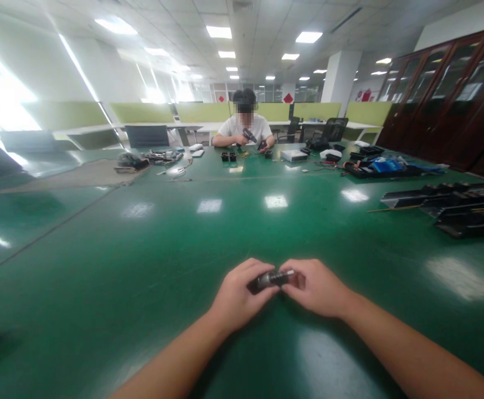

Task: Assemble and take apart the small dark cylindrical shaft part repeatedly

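Note:
Both hands hold one small dark part (269, 279) with a ribbed or coiled middle and a silvery right end, low over the green table (175, 244). Fingers and thumb of my left hand (242, 291) wrap around its dark left end. At the silvery end, my right hand (317, 285) pinches with thumb and fingertips. The part lies roughly level, its right end slightly higher. Its exact kind cannot be made out, and my fingers hide both ends in part.
Across the table a person (246, 127) holds a dark power tool (249, 135), with black blocks (228, 157) in front. Long black metal profiles (466, 202) lie at the right. A black tray (391, 168) with blue items sits behind them. Tools and wires (163, 157) lie at the far left.

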A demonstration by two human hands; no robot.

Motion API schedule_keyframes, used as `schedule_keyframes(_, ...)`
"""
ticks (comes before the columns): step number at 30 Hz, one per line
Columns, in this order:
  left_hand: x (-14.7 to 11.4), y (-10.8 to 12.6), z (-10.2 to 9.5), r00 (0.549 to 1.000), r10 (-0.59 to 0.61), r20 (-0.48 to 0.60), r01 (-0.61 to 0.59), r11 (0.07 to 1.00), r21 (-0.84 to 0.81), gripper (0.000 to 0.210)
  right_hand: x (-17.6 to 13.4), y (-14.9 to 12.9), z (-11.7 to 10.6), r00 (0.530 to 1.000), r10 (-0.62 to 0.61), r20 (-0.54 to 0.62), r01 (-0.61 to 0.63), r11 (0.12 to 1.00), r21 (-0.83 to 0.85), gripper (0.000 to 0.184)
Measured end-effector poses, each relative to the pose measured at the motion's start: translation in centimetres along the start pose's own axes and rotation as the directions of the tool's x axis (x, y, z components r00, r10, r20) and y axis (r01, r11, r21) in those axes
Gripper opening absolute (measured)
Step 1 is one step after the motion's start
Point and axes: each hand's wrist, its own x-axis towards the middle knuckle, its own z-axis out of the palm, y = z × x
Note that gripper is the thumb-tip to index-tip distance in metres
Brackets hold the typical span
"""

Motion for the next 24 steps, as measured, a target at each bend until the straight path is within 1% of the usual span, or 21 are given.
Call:
schedule_keyframes(5,-0.15,-0.15,0.13,1.000,-0.005,0.018,0.005,1.000,0.014,0.026,0.08,-0.19,-0.05,0.999,-0.018,-0.047,0.019,1.000,0.025,0.020)
schedule_keyframes(10,-0.28,-0.57,0.34,0.998,-0.047,-0.036,0.048,0.999,0.021,0.037,0.06,-0.04,0.10,0.997,-0.016,-0.076,0.018,1.000,0.025,0.026)
schedule_keyframes(12,-0.24,-0.66,0.40,0.997,-0.056,-0.046,0.056,0.998,0.013,0.032,0.02,0.08,0.17,0.996,-0.024,-0.082,0.027,0.999,0.034,0.027)
schedule_keyframes(15,-0.05,-0.62,0.38,0.999,-0.024,-0.044,0.024,1.000,-0.009,0.021,-0.03,0.22,0.26,0.996,-0.039,-0.084,0.043,0.998,0.045,0.029)
schedule_keyframes(19,0.13,-0.47,0.32,0.999,0.007,-0.047,-0.007,1.000,-0.015,0.020,-0.01,0.35,0.46,0.996,-0.050,-0.078,0.056,0.996,0.073,0.030)
schedule_keyframes(24,-0.02,-0.56,0.44,0.998,-0.023,-0.051,0.023,1.000,-0.004,0.024,0.09,0.52,0.86,0.994,-0.047,-0.104,0.058,0.993,0.104,0.030)
